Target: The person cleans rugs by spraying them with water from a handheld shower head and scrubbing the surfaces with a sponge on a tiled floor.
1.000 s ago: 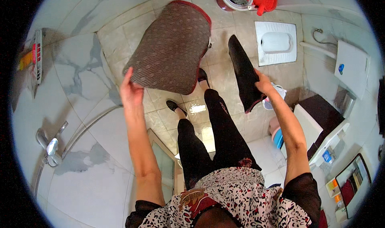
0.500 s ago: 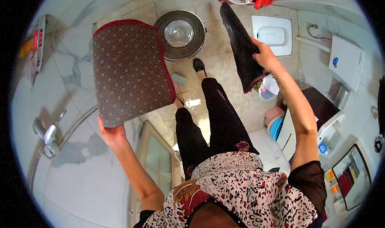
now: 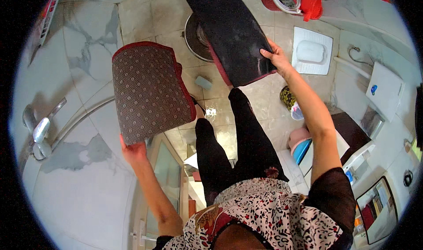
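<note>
My left hand grips the lower edge of a grey-brown floor mat with a dotted underside and dark red binding. The mat hangs bent over, its fingers-side corner low and its far edge curled. On the right, my right hand pinches the near right edge of a black mat, also trimmed in dark red, thumb on top. Wet-looking pale patches show on its black face. This black mat covers most of a round metal basin on the floor. Between the two mats lies a pale green block.
A squat toilet is set in the tiled floor at right. A red mop bucket stands at the far wall. A patterned bin and a pink basin sit near my right arm. A tap projects from the left wall.
My right hand has swung the black mat leftward, from nearly edge-on to broad face up, now over the round basin. The left mat shifts slightly right and down in the picture.
</note>
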`<state>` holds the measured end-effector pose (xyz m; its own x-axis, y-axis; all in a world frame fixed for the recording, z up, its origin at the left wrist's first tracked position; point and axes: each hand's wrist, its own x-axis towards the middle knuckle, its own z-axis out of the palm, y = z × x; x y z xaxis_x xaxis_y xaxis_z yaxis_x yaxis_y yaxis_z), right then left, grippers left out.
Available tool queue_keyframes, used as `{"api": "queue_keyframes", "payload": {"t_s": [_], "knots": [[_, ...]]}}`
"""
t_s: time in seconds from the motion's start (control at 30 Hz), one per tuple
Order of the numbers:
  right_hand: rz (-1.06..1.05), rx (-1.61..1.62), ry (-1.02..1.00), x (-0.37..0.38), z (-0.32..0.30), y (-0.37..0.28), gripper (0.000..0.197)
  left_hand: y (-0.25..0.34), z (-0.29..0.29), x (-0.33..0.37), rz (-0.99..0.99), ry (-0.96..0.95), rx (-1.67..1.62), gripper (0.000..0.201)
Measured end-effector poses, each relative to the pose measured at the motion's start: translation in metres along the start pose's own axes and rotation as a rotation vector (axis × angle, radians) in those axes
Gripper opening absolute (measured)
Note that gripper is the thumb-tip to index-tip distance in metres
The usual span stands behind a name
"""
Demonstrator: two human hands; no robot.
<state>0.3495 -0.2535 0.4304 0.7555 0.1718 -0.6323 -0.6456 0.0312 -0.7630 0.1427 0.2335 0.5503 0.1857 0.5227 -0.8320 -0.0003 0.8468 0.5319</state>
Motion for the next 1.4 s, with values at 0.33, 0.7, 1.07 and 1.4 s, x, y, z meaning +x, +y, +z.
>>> {"api": "queue_keyframes", "payload": {"t_s": [0.33, 0.7, 1.07, 1.4], "knots": [[0.232, -0.753, 0.423, 0.130, -0.079, 0.192, 0.059, -0.016, -0.045, 0.013, -0.082, 0.127, 0.036, 0.033], [-0.627, -1.260, 0.425, 0.073, 0.044, 0.160, 0.051, -0.025, -0.051, -0.011, -0.195, 0.160, -0.004, 0.034], [0.742, 0.957, 0.337, 0.144, 0.109, 0.263, 0.024, -0.048, -0.036, -0.018, -0.219, 0.182, 0.084, 0.035], [0.499, 0.830, 0.247, 0.190, 0.130, 0.222, 0.023, -0.060, -0.045, -0.021, -0.379, -0.029, 0.015, 0.040]]}}
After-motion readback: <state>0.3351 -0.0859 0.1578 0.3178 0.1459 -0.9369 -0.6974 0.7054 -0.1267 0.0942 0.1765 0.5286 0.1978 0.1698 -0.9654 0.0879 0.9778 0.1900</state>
